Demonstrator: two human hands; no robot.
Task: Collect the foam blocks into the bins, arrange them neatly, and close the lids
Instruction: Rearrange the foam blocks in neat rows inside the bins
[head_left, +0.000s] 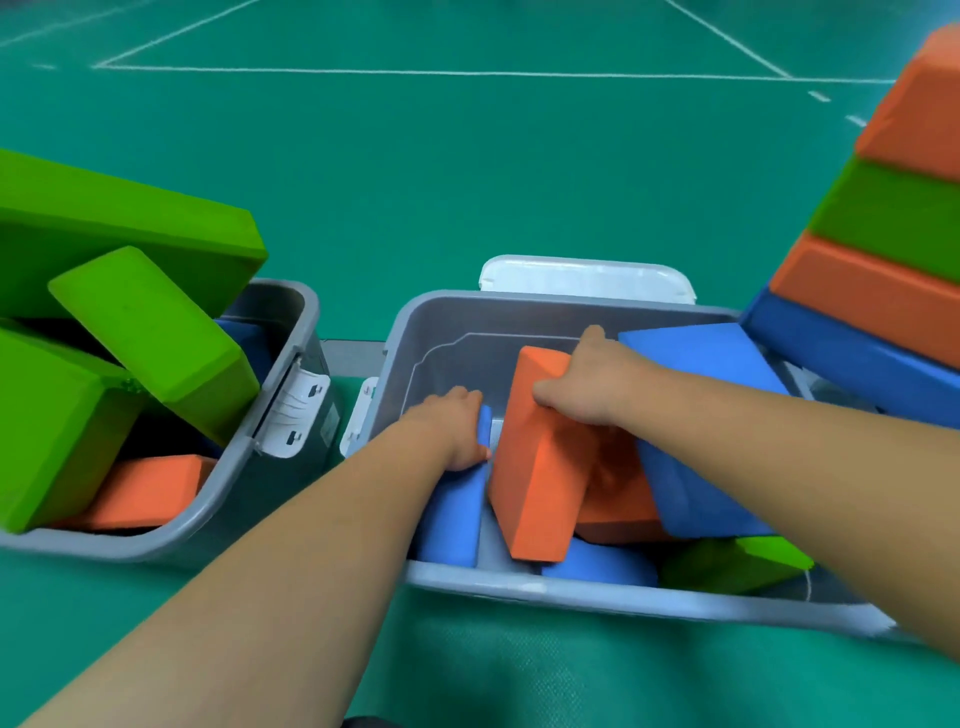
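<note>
Both hands are inside the grey middle bin (457, 312). My left hand (457, 426) grips the top end of a blue foam block (454, 512) standing against the bin's left wall. My right hand (587, 384) grips the upper edge of a tilted orange block (535, 478). Behind it lie another orange block (618, 499) and a large blue block (696, 467) leaning on the right side. A green block (737, 564) and a further blue piece (597, 569) lie at the bin's near side.
A second grey bin (270, 415) at the left overflows with big green blocks (150, 322), with an orange block (145, 491) underneath. A white lid (587, 278) lies behind the middle bin. At the right a stack of orange, green and blue blocks (883, 223) rises. Green court floor lies around.
</note>
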